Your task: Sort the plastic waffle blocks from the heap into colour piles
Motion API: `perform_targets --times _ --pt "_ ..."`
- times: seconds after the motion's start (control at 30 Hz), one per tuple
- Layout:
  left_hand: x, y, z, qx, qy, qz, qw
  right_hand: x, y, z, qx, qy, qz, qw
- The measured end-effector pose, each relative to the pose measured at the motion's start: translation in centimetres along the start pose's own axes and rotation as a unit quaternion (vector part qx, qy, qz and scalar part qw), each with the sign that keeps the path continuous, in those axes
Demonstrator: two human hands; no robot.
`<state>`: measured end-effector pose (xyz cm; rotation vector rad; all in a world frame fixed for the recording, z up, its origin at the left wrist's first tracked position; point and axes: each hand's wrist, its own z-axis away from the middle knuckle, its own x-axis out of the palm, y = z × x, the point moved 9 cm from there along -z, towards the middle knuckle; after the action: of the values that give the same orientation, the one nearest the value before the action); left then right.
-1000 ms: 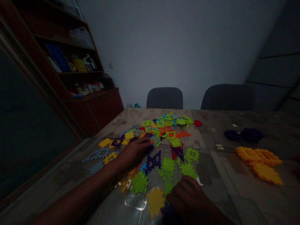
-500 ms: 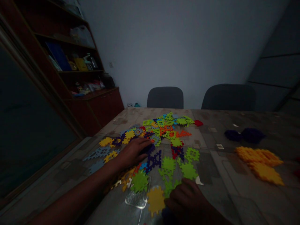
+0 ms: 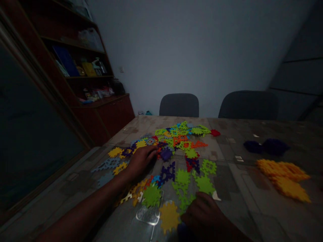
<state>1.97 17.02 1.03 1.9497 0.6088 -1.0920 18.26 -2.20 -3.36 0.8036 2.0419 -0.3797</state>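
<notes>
fingers (image 3: 150, 153) curled, left hand (image 3: 141, 162) on plastic gear tiles (image 3: 176, 137), right hand (image 3: 203, 215) beside them, grip unclear, patterned tabletop (image 3: 234, 201), wooden shelves (image 3: 73, 47)

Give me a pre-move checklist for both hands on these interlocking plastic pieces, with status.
1. Left hand grip on a piece: cannot tell, fingers curled over the pile.
2. Purple piece by the left fingertips, uncovered: ok.
3. Right hand clear of yellow gear-shaped piece: cannot tell, they nearly meet.
4. Clear plastic sheet free of both hands: ok.
5. Lighting on the hands: not ok, dim and dark.
</notes>
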Motion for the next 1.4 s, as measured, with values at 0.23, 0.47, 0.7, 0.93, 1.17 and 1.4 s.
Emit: perform_targets --times 0.23,0.47,0.7,0.93,1.17,1.4 --pt "-0.4 1.2 1.5 0.054 -0.033 -0.015 0.998 -0.5 -0.5 -0.1 -0.025 0.008 0.011 1.000" --pt "2.7 5.8 -0.3 0.107 -0.074 -0.070 0.989 -1.3 -0.5 -0.3 -0.011 0.021 0.018 1.000" --pt "3.3 5.0 -2.1 0.037 -0.050 -0.059 0.996 -0.4 -0.2 0.5 -0.004 0.041 0.020 0.999" --pt "-0.6 1.0 -0.7 -0.040 -0.027 0.084 0.995 -0.7 -0.5 0.2 -0.016 0.073 0.012 0.997" --pt "-0.9 -1.2 4.1 -0.037 -0.058 0.075 0.995 -0.6 -0.5 -0.1 -0.005 0.003 -0.016 1.000" --pt "-1.5 -2.4 3.7 -0.003 -0.087 0.009 0.996 -1.3 -0.2 -0.1 -0.013 0.021 -0.019 1.000"
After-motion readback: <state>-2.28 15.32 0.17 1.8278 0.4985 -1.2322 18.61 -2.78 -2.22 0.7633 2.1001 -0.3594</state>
